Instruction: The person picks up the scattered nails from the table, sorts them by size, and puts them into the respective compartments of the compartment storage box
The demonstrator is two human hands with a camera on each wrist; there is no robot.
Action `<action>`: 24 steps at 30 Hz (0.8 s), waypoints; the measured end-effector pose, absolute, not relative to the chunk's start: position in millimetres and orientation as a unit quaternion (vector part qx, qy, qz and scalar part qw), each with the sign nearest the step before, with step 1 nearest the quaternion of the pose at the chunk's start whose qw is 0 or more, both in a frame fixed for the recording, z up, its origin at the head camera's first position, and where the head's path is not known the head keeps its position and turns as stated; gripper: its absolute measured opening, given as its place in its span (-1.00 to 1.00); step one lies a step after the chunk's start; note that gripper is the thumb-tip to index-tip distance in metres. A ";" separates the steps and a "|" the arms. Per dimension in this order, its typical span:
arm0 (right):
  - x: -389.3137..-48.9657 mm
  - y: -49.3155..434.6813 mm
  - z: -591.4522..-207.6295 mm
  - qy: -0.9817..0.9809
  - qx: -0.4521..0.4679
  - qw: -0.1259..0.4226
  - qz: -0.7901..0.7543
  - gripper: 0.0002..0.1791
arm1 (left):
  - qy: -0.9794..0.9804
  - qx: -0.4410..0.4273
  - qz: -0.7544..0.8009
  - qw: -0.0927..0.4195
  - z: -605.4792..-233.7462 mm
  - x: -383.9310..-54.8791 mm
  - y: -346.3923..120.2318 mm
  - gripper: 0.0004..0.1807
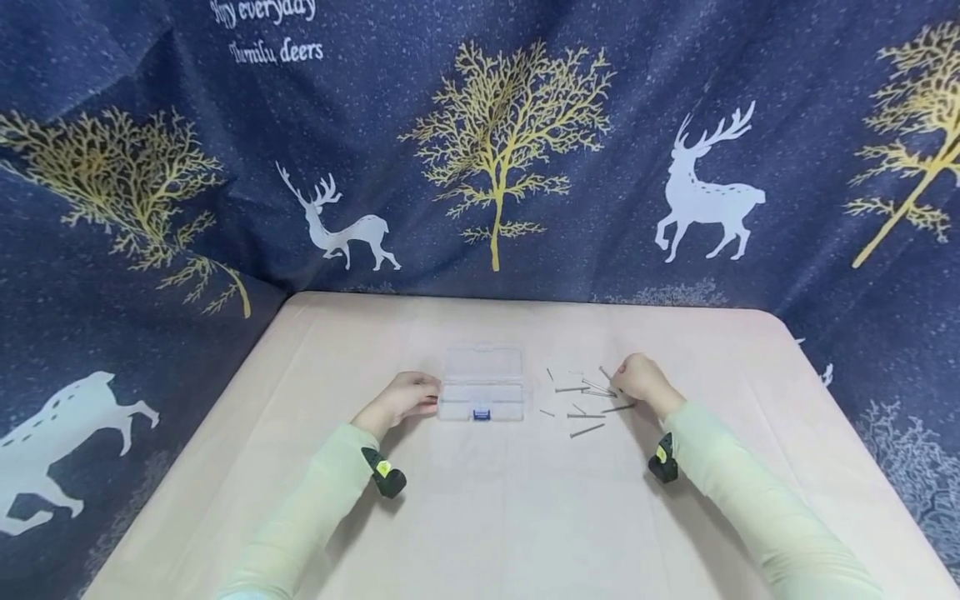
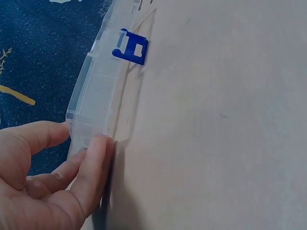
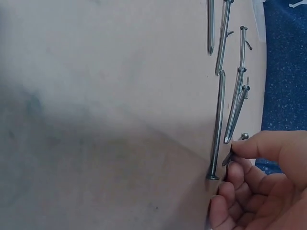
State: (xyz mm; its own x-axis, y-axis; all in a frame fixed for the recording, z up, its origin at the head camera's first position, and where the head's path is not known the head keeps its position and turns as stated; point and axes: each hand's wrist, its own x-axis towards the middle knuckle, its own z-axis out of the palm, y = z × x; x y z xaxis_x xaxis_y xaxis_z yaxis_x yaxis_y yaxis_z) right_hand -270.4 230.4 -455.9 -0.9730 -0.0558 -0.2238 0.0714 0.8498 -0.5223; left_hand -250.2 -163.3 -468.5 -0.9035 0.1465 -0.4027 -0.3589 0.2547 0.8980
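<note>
A clear plastic box [image 1: 457, 412] with a blue latch [image 1: 482, 415] lies on the table with its lid [image 1: 483, 363] folded back. In the left wrist view, my left hand [image 2: 53, 177] holds the end of the box, thumb at one edge and fingertips at the other. Over on the right, my right hand [image 1: 643, 380] pinches a nail [image 3: 227, 159] between thumb and index finger, low over the table. Beside that hand a long nail [image 3: 218, 124] lies on the tabletop. More loose nails [image 1: 587, 431], long and short, are scattered between the box and the right hand.
The table [image 1: 495, 517] has a pale pink cover and rounded corners. A dark blue cloth [image 1: 360, 108] printed with deer and trees hangs behind it and along the left side. Each wrist carries a small black camera [image 1: 384, 472].
</note>
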 end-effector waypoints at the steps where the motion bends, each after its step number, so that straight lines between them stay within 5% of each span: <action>1: -270.3 229.5 -454.8 0.955 0.002 0.119 -0.270 -0.68 | 0.764 -0.069 0.607 0.207 -468.4 -250.3 -162.7 -0.57; 14: -265.9 223.1 -449.5 0.975 -0.030 0.100 -0.197 -0.75 | 0.753 -0.086 0.628 0.179 -470.1 -250.9 -158.3 -0.61; 24: -262.5 231.6 -452.7 0.969 -0.022 0.099 -0.226 -0.74 | 0.731 -0.090 0.639 0.220 -464.2 -248.5 -159.1 -0.52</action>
State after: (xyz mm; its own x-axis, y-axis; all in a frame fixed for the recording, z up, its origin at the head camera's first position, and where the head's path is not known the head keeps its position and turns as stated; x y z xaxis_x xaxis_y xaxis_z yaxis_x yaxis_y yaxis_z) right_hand -262.5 231.6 -452.7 -0.9795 -0.0872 -0.1818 0.0024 0.8965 -0.4430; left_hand -248.5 -159.1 -464.2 -0.8865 0.1498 -0.4378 -0.4138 0.1669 0.8949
